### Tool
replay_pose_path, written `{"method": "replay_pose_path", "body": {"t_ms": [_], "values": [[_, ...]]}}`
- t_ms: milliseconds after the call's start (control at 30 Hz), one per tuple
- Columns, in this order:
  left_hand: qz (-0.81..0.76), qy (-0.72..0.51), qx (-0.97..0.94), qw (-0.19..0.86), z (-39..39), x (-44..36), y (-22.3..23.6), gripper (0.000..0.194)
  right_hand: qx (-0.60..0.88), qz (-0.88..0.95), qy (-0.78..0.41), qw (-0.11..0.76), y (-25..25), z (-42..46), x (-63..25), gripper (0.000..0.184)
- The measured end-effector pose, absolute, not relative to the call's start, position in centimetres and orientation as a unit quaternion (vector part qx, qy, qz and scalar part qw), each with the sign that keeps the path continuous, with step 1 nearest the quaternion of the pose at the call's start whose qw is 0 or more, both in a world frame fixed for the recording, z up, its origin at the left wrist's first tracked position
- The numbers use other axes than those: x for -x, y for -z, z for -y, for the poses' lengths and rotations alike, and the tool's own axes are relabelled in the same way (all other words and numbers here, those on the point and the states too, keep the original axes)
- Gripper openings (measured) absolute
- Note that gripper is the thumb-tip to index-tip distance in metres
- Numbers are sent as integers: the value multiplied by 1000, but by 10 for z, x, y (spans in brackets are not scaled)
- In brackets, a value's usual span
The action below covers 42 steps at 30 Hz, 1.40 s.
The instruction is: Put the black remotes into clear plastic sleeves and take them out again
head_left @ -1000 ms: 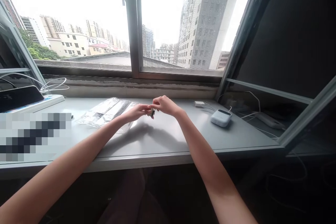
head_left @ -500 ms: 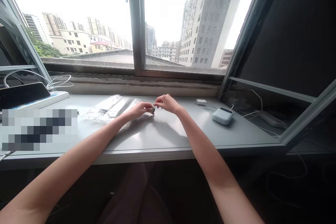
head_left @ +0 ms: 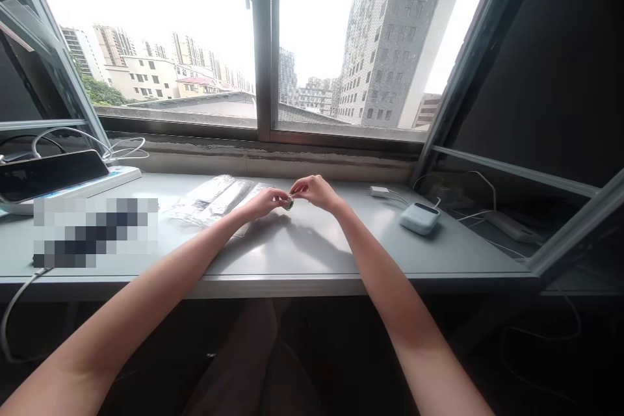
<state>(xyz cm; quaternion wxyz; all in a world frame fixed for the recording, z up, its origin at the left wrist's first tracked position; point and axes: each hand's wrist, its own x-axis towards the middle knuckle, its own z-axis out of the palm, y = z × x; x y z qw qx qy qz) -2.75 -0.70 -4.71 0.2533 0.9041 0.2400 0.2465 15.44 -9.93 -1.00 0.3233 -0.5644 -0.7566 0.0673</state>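
Note:
My left hand [head_left: 266,202] is closed in a pinch on a small greenish, metallic-looking object [head_left: 290,204], too small to name. Just beside it, my right hand [head_left: 316,192] has its thumb and fingertips pressed together at the top of the same object; whether they grip a part of it I cannot make out. Both hands are held a little above the grey desk [head_left: 322,253], their shadows falling on its surface. Clear plastic bags [head_left: 219,200] lie flat on the desk behind and left of my left hand.
To the right are a pale blue power bank [head_left: 420,218] and a white charger plug [head_left: 379,191] with its cable. On the left a dark-screened phone [head_left: 53,175] leans by a white box [head_left: 124,175]. A window [head_left: 195,32] stands behind the desk.
The view has swung slightly left, so the scene sits further right. Both hands stay together at the small object, which has turned a little between the fingers.

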Motion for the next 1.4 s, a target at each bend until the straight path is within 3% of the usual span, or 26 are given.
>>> {"method": "replay_pose_path", "body": {"t_ms": [700,1000,1200,1400], "values": [[-252,-192,-912,260,5,30,43,32,540,765,-1,350,19,92,-158,17],[-245,-168,-921,251,-3,31,50,34,478,761,-150,412,28,87,-161,5],[-259,-183,-919,234,-2,31,48,34,449,719,-237,475,31,81,-166,13],[-269,-209,-908,244,-5,31,51,38,580,684,-209,390,38,78,-177,7]]}}
